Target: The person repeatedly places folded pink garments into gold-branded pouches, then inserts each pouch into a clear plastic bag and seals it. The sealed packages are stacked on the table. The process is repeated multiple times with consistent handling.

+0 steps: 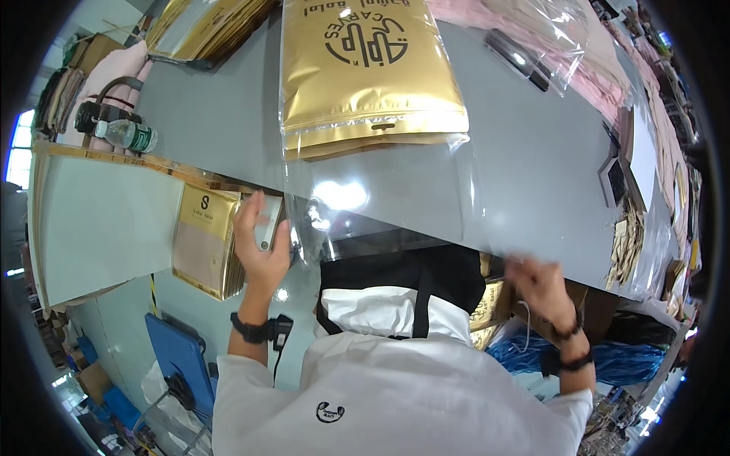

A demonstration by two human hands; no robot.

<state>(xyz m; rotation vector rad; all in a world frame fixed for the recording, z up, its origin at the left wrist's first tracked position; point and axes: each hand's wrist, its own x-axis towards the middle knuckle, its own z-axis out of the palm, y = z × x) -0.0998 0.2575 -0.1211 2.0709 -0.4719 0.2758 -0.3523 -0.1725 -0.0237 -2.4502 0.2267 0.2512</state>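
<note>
In front of me a clear plastic bag (382,182) lies on the grey table, with a stack of gold printed packages (370,85) inside it. The bag's loose end reaches past the table's near edge. My left hand (262,248) is raised with thumb and fingers apart, and I see nothing held in it. It is just right of a row of gold-topped packages (205,245) with a pale lower panel. Over the table's near edge at the right is my right hand (542,290), its fingers curled and blurred; whether they hold anything is unclear.
A water bottle (128,135) lies at the left edge of the grey table (530,188). More gold packages (211,28) are piled at the far left. A dark object in clear wrap (516,57) lies beside pink fabric (599,85). Blue plastic strips (587,359) hang below right.
</note>
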